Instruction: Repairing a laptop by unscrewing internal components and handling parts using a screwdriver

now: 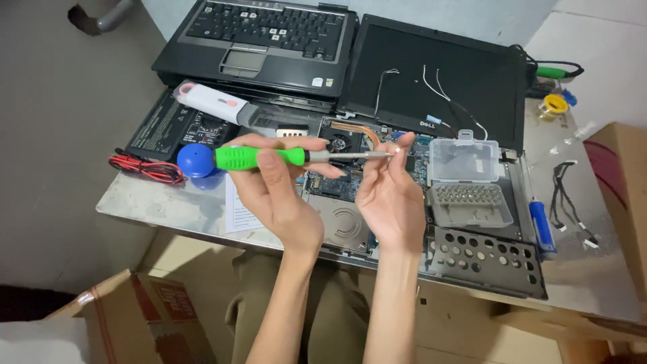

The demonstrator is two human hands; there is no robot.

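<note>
- Holding the green-handled screwdriver [259, 158] level above the opened laptop chassis [350, 202], our left hand [273, 192] wraps its grip closed around the handle.
- Our right hand [391, 195] pinches the shaft tip with its fingertips [402, 145] pressed together; we judge a light, steady pinch keeps the tip aligned.
- Beside it, the clear bit case [468, 182] lies open on the tabletop [135, 199].

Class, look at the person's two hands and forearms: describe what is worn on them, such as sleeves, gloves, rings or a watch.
The left hand and the right hand are bare, with no gloves. Both forearms are uncovered up to the picture's lower edge; no sleeves show. No ring, watch or bracelet is visible. The fingernails look short and unpainted.
</note>
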